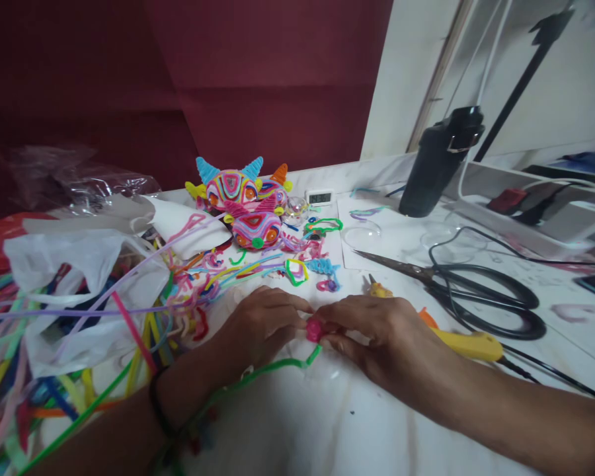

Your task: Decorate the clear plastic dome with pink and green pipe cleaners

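Observation:
Between my hands, just above the white tabletop, is a small pink pipe-cleaner coil (314, 329). A green pipe cleaner (283, 363) trails from it to the lower left, passing under my left wrist. My right hand (371, 327) pinches the coil with thumb and fingers. My left hand (262, 327) closes on its left side, with the fingertips touching it and the thumb mostly hidden. Beyond my hands stand colourful pipe-cleaner animal heads (248, 205) with blue horns and orange eyes.
Loose pipe cleaners (10, 370) and a white plastic bag (94, 271) crowd the left. To the right lie large black scissors (480, 287) and a yellow-handled tool (469, 344) with a cord. Behind them stand a black bottle (439, 165) and a small digital clock (319, 197).

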The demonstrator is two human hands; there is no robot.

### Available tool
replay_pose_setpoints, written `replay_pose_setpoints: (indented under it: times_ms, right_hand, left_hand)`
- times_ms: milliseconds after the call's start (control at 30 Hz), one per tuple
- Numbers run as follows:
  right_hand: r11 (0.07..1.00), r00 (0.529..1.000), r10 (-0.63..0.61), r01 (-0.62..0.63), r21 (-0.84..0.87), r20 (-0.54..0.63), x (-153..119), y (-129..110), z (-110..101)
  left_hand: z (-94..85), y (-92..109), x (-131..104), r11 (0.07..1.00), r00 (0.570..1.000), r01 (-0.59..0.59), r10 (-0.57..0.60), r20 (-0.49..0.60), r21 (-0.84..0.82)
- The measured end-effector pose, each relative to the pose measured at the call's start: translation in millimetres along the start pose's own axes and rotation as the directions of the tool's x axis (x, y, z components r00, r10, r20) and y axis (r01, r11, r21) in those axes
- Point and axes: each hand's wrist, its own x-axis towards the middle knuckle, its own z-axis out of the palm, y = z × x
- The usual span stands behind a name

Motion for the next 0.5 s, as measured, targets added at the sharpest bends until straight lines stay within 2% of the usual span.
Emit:
replay_pose_setpoints:
  times_ms: [267, 500]
  right_hand:
    - [0.998, 0.999, -0.045, 0.045, -0.051, 0.002, -1.4, 0.9, 1.0]
    - [0.995, 1.0, 0.0, -0.001, -0.098, -0.018, -0.8, -0.3, -0.3]
  left_hand:
    - [1.8, -2.3, 0.0, 0.999, 0.999, -0.034, 0.034, -0.006, -0.035]
    - [1.6, -4.0, -0.2, 0.996, 0.998, -0.062, 0.06, -0.023, -0.059]
